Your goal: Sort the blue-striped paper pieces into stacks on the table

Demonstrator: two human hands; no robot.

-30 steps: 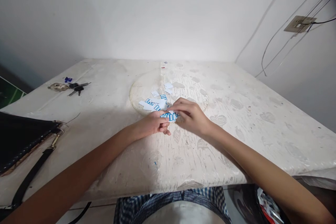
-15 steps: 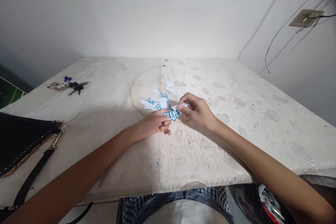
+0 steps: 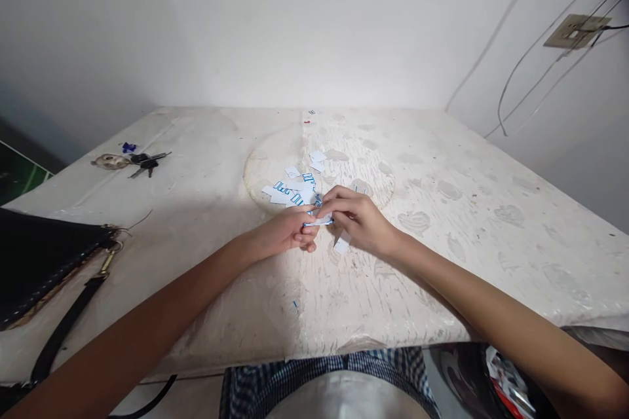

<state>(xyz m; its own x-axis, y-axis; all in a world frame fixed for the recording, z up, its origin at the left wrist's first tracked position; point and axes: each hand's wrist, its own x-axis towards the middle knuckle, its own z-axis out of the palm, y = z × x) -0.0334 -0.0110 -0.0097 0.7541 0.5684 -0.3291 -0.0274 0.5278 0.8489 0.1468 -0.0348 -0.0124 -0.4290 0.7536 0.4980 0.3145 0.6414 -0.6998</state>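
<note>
My left hand (image 3: 295, 226) pinches a strip of white paper (image 3: 322, 217) with a blue edge between thumb and fingers. The fingertips of my right hand (image 3: 356, 213) are closed on the same strip from the other side and hide part of it. A small white paper piece (image 3: 343, 242) shows just below my right hand. Beyond my hands lies a loose pile of white paper cut-outs (image 3: 295, 191) with blue outlined letters. Plain white scraps (image 3: 318, 158) are a little farther back.
A patterned cover lies over the table (image 3: 206, 288). Keys (image 3: 145, 160) with a fob and a blue scrap (image 3: 128, 147) rest at the left. Nearer is a black bag (image 3: 49, 262) with a strap. Tiny red and blue bits (image 3: 307, 122) lie by the wall.
The strip between my hands has tilted, so its blue letters no longer face me. My right hand has shifted slightly left and down. A white paper piece now shows below it.
</note>
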